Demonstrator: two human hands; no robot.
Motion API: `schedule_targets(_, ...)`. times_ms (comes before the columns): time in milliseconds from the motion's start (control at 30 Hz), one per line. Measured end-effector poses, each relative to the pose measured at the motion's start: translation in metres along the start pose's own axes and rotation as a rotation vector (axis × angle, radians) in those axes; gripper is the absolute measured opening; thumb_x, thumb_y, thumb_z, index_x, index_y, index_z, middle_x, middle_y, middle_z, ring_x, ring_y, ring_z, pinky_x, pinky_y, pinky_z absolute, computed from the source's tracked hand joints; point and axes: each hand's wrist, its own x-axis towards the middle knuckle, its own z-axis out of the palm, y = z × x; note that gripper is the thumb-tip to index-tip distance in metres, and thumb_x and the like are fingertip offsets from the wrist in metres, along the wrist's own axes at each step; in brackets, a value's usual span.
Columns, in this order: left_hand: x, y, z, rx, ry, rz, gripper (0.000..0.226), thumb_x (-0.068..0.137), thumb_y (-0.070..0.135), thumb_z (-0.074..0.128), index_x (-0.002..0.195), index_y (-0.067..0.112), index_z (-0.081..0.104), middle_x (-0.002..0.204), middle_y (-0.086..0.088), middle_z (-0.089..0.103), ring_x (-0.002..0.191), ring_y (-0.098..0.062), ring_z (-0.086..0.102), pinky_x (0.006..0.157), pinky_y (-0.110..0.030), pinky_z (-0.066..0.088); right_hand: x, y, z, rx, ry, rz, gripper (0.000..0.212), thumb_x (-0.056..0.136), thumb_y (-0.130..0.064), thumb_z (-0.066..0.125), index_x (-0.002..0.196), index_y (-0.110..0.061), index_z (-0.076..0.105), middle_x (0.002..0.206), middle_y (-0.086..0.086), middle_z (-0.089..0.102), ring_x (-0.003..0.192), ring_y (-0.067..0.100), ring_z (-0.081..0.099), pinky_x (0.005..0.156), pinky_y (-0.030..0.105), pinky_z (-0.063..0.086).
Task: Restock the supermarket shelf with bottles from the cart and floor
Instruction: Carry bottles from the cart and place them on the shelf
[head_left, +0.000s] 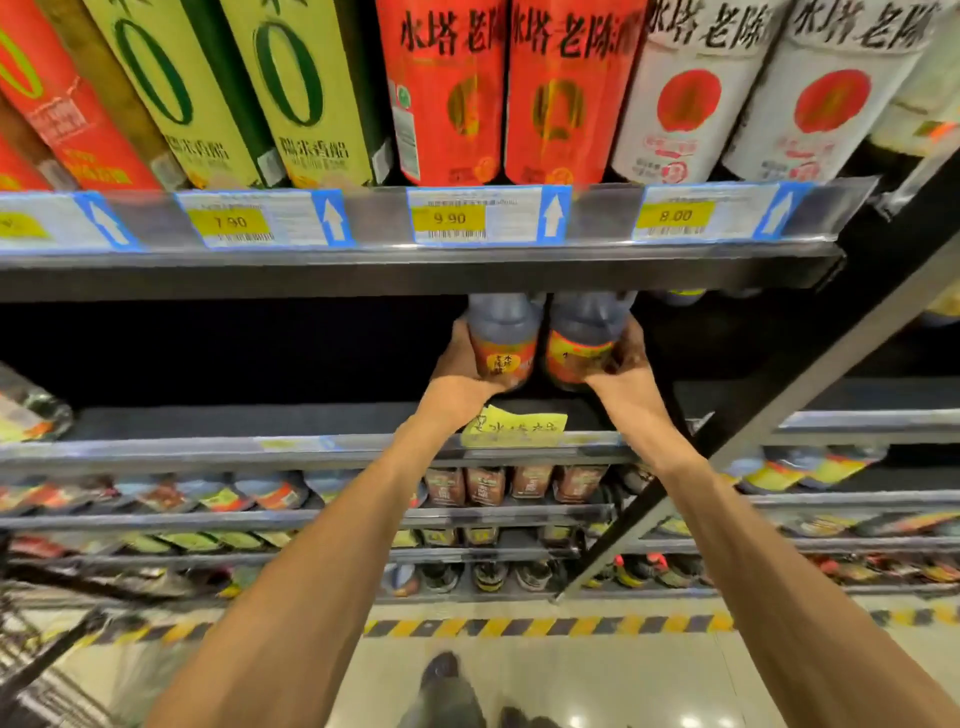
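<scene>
bottles going onto the shelf
left hand grips one dark bottle, right hand grips another, side by side

This is a supermarket aisle. Above the fingers runs a metal shelf edge with a clear strip holding price tags, each with a yellow price panel, a barcode and a blue arrow pointing up. Over that strip stand rows of identical labelled bottles in red, green-yellow and white. Below the fingers a handwritten yellow note is stuck to the next shelf lip, and further shelves of packaged goods stack down to a tiled floor marked with black-and-yellow hazard tape.
</scene>
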Motion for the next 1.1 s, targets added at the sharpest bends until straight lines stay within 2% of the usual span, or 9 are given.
schedule_targets(67,0.002,-0.003,0.003,0.032,0.008,-0.015,0.092,0.076,0.012,0.089,0.147,0.009,0.032,0.121,0.001,0.055,0.106,-0.010,0.052,0.076,-0.012,0.039,-0.003,0.003,0.002,-0.047,-0.013,0.005,0.092,0.080,0.003,0.082,0.153,-0.017,0.029,0.148,-0.002,0.052,0.128,0.009,0.058,0.106,0.029,0.052)
schedule_targets(200,0.014,-0.012,0.012,0.057,0.027,0.016,0.086,0.077,0.011,0.088,0.145,0.009,0.034,0.121,0.003,0.054,0.108,-0.013,0.055,0.076,-0.006,0.043,0.009,0.017,0.013,-0.267,0.041,-0.094,0.114,0.072,-0.028,0.091,0.158,-0.018,0.017,0.161,0.008,0.025,0.153,0.030,0.019,0.126,0.040,0.024)
schedule_targets(300,0.026,-0.017,0.017,0.079,0.042,0.052,0.087,0.076,0.018,0.089,0.144,0.012,0.035,0.122,0.005,0.057,0.109,-0.011,0.055,0.085,-0.015,0.045,0.024,0.039,0.017,-0.322,0.114,-0.189,0.110,0.065,-0.034,0.094,0.150,-0.022,0.025,0.152,0.013,0.039,0.142,0.029,0.044,0.114,0.050,0.043)
schedule_targets(400,0.039,-0.021,0.020,0.104,0.043,0.077,0.086,0.077,0.020,0.088,0.144,0.014,0.035,0.124,0.006,0.057,0.108,-0.009,0.054,0.083,-0.013,0.041,0.036,0.038,0.012,-0.342,0.181,-0.271,0.087,0.076,-0.009,0.084,0.145,-0.005,0.032,0.143,0.020,0.052,0.117,0.015,0.064,0.091,0.036,0.058)
schedule_targets(467,0.049,-0.023,0.023,0.105,0.054,0.095,0.088,0.075,0.020,0.089,0.143,0.014,0.035,0.129,0.003,0.059,0.112,-0.011,0.055,0.091,-0.022,0.042,0.048,0.025,0.011,-0.256,0.134,-0.125,0.083,0.070,-0.030,0.084,0.138,-0.006,0.043,0.130,0.013,0.062,0.109,0.020,0.065,0.084,0.036,0.058)
schedule_targets(600,0.067,-0.027,0.031,0.052,0.076,0.129,0.088,0.074,0.020,0.090,0.143,0.017,0.037,0.129,0.006,0.062,0.115,-0.009,0.059,0.101,-0.027,0.046,0.080,0.031,0.015,-0.206,0.129,-0.100,0.113,0.037,-0.061,0.083,0.131,-0.014,0.043,0.125,0.006,0.068,0.115,0.026,0.066,0.098,0.048,0.055)
schedule_targets(800,0.094,-0.025,0.036,0.013,0.067,0.154,0.081,0.078,0.021,0.088,0.143,0.021,0.040,0.124,0.009,0.065,0.116,-0.010,0.062,0.107,-0.036,0.048,0.100,0.036,0.017,-0.301,0.179,-0.193,0.116,0.050,-0.057,0.088,0.146,-0.014,0.039,0.136,0.010,0.056,0.123,0.030,0.060,0.102,0.052,0.051)
schedule_targets(967,0.113,-0.030,0.043,-0.031,0.083,0.183,0.082,0.079,0.020,0.087,0.145,0.021,0.039,0.113,0.019,0.062,0.102,0.007,0.060,0.097,-0.019,0.049,0.108,0.036,0.021,-0.341,0.200,-0.211,0.107,0.071,-0.032,0.092,0.156,-0.016,0.029,0.149,0.008,0.046,0.137,0.028,0.048,0.113,0.047,0.042)
schedule_targets(1100,0.119,-0.042,0.046,-0.081,0.063,0.209,0.092,0.067,0.045,0.086,0.145,0.028,0.038,0.127,0.014,0.065,0.122,-0.007,0.061,0.110,-0.044,0.049,0.116,0.046,0.024,-0.332,0.224,-0.228,0.100,0.075,-0.030,0.088,0.156,-0.018,0.030,0.149,0.005,0.048,0.137,0.025,0.049,0.111,0.041,0.043)
